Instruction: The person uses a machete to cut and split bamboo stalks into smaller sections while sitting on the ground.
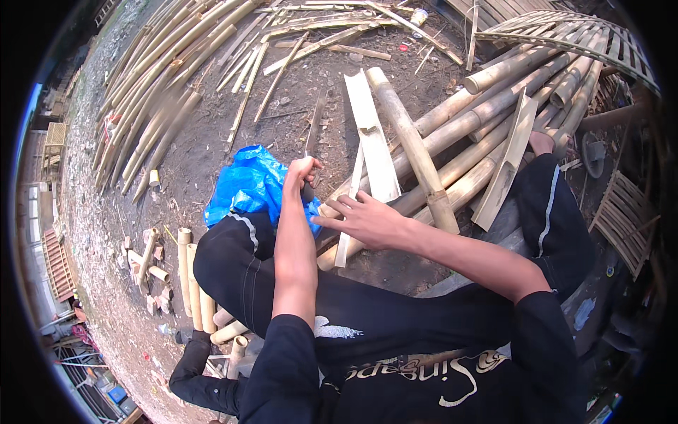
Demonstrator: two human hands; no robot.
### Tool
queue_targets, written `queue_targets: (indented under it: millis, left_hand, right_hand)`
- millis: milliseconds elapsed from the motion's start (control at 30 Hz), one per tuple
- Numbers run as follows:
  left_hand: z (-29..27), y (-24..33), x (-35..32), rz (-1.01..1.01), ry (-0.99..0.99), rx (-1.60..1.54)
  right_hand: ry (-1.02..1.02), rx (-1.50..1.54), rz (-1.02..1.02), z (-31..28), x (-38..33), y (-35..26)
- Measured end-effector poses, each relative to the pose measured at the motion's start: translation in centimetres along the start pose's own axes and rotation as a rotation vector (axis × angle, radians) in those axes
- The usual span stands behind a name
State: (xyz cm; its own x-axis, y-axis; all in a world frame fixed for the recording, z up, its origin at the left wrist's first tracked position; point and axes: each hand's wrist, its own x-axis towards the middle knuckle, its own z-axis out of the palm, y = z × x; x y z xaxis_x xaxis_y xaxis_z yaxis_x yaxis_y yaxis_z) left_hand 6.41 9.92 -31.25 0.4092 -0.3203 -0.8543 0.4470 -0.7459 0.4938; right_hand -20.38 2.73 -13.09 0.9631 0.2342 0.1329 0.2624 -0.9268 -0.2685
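Note:
My left hand (pixel 304 174) is closed round the dark handle of a machete (pixel 315 124), whose long blade points away from me. Beneath and beside that hand lies a crumpled blue plastic sheet (pixel 248 185). My right hand (pixel 369 220) is open, fingers stretched to the left over a narrow bamboo strip (pixel 344 249); whether it touches the strip I cannot tell. Just beyond are a split bamboo half (pixel 379 159) and a whole bamboo pole (pixel 412 145), both resting across other poles. Another split half (pixel 507 166) leans further right, close to my leg.
Thick bamboo poles (pixel 487 113) are stacked at the right, under a slatted bamboo panel (pixel 579 35). Many slender bamboo lengths (pixel 159 78) lie far left. Short bamboo pieces (pixel 194 283) stand near my left knee. A sandal (pixel 593 155) lies at the right. A black garment (pixel 205 381) shows lower left.

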Motion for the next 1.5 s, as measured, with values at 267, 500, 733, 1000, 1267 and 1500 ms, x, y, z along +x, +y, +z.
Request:
queue_targets:
  millis: [267,500,733,1000,1267,1500]
  left_hand:
    - [-0.9,3.0,-1.1,0.039,0.000,-0.152]
    - [-5.0,4.6,-4.0,0.107,0.025,-0.128]
    - [-10.2,6.2,-8.1,0.230,0.063,-0.413]
    - [-9.9,8.1,-10.0,0.220,0.192,-0.268]
    - [-6.0,8.7,-10.1,0.236,0.193,-0.071]
    - [-5.3,10.1,-11.2,0.293,0.217,0.050]
  right_hand:
    - [-0.214,-0.007,0.026,12.7,0.3,1.6]
    - [-0.189,-0.153,-0.306,15.2,-0.2,4.4]
    - [0.046,-0.280,0.020,-7.2,13.4,15.1]
    - [-0.111,0.302,0.906,-0.5,10.7,11.9]
    - [-0.054,-0.086,1.109,14.8,8.2,7.3]
    - [0.363,0.496,1.312,8.2,3.2,12.0]
